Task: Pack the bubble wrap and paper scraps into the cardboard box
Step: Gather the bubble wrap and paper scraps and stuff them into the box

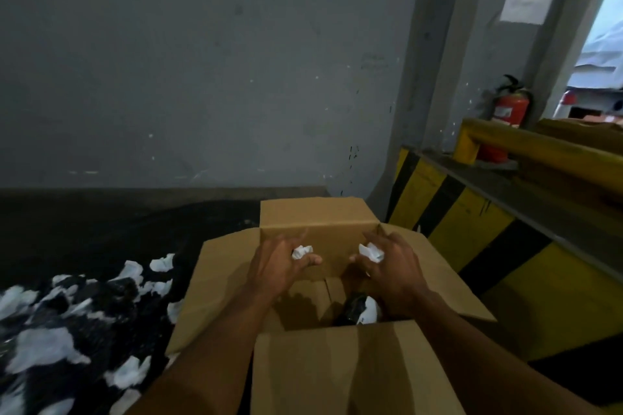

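your left hand (279,268) and right hand (392,268) are each pinching a scrap (301,251) over the box (317,212); try releasing them low inside, not tossing.

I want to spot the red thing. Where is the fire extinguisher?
In the head view, the fire extinguisher stands at the far right, just behind the yellow rail.
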